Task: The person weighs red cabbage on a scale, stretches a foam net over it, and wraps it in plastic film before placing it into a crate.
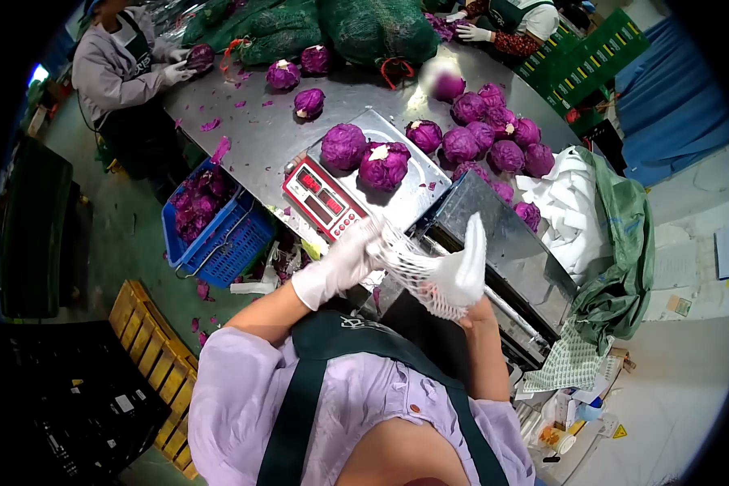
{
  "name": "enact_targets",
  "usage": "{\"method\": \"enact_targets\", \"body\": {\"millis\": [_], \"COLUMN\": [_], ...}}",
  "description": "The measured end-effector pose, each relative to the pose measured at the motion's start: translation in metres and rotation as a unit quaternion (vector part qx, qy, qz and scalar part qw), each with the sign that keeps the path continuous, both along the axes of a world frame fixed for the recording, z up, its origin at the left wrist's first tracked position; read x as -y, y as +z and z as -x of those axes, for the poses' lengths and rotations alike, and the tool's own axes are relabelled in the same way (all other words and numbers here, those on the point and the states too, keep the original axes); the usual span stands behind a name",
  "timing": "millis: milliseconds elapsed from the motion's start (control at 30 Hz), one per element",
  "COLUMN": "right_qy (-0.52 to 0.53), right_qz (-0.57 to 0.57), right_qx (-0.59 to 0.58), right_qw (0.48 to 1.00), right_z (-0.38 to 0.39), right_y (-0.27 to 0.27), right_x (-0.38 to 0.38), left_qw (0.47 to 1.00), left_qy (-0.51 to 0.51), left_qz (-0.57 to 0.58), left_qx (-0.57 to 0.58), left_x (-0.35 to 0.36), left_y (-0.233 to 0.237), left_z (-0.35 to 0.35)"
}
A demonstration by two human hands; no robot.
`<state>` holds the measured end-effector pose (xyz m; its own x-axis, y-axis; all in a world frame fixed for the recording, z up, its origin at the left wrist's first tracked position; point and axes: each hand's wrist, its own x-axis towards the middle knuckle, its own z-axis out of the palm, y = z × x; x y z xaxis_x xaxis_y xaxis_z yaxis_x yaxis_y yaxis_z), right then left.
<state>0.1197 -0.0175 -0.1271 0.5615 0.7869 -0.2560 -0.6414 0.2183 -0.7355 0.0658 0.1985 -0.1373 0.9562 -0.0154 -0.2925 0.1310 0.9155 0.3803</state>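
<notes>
Two red cabbages (383, 164) sit on the one scale (324, 197), four lie loose on the single steel table (251, 138), one is held by a co-worker (117, 65), and roughly a dozen crowd the pile (494, 130). There is one blue crate (219, 235), one white mesh sleeve (417, 271), a second co-worker (514, 24), and two gloved hands: left hand (344, 263), right hand (462, 271)

Cabbages (383, 166) purple — net (414, 280) white mesh — crate (236, 243) blue.
</notes>
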Motion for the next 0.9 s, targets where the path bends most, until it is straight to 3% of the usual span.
{"method": "enact_targets", "body": {"millis": [33,100,133,167,200,233,267,300,333,367,400,433,500,533,567,633,700,733,767,833,900], "right_qy": [-0.012,0.195,0.177,0.184,0.121,0.061,-0.048,-0.108,-0.135,-0.216,-0.228,-0.237,-0.21,-0.193,-0.186,-0.124,0.027,0.036,0.038,-0.117,-0.252], "right_qz": [0.072,0.168,0.226,0.239,0.2,0.25,0.246,0.312,0.325,0.268,0.245,0.222,0.145,0.118,0.136,0.226,0.31,0.347,0.347,0.485,0.409], "right_qx": [0.076,0.137,0.197,0.279,0.244,0.318,0.303,0.371,0.439,0.444,0.413,0.381,0.238,0.179,0.141,0.097,0.239,0.294,0.296,0.528,0.631], "right_qw": [0.994,0.957,0.937,0.912,0.941,0.912,0.92,0.868,0.827,0.828,0.847,0.866,0.937,0.958,0.963,0.961,0.92,0.89,0.889,0.688,0.608], "right_z": [0.006,-0.006,-0.014,-0.035,-0.045,-0.063,-0.071,-0.084,-0.102,-0.094,-0.091,-0.088,-0.074,-0.073,-0.062,-0.045,-0.042,-0.042,-0.045,-0.062,-0.087], "right_y": [-0.002,0.012,0.017,0.015,0.029,0.027,0.026,0.028,0.016,0.032,0.038,0.041,0.037,0.027,0.032,0.032,0.023,0.02,0.016,-0.009,-0.032], "right_x": [0.002,0.002,0.001,0.009,0.006,0.008,0.003,0.001,0.008,-0.009,-0.017,-0.022,-0.035,-0.036,-0.045,-0.053,-0.052,-0.056,-0.06,-0.067,-0.074], "left_qw": [0.999,0.993,0.998,0.998,0.994,0.985,0.945,0.92,0.897,0.871,0.876,0.849,0.825,0.765,0.879,0.858,0.958,0.98,0.98,0.997,0.993], "left_qy": [0.01,-0.066,-0.026,-0.06,-0.091,-0.121,-0.194,-0.214,-0.237,-0.258,-0.259,-0.221,-0.221,-0.184,-0.043,0.018,0.095,0.09,0.092,0.019,0.046], "left_qz": [0.038,0.086,0.06,0.008,-0.049,-0.105,-0.241,-0.308,-0.36,-0.411,-0.405,-0.481,-0.518,-0.604,-0.466,-0.507,-0.269,-0.177,-0.175,-0.025,-0.041], "left_qx": [-0.004,0.041,-0.02,-0.001,0.033,0.069,0.106,0.11,0.096,0.082,0.035,0.004,-0.05,-0.127,-0.094,-0.082,-0.01,-0.018,-0.017,-0.072,-0.102], "left_x": [-0.011,-0.032,-0.026,-0.032,-0.038,-0.044,-0.051,-0.045,-0.047,-0.05,-0.049,-0.05,-0.07,-0.079,-0.084,-0.109,-0.116,-0.123,-0.121,-0.112,-0.089], "left_y": [0.004,0.006,0.05,0.045,0.029,0.012,0.007,0.023,0.008,-0.006,-0.005,-0.005,-0.024,-0.029,-0.035,-0.035,-0.022,-0.029,-0.036,-0.046,-0.022], "left_z": [-0.002,0.002,0.01,0.013,0.014,0.014,0.015,0.018,0.014,0.01,0.009,0.009,0.001,-0.005,-0.004,-0.004,-0.001,0.006,0.008,0.009,0.008]}}
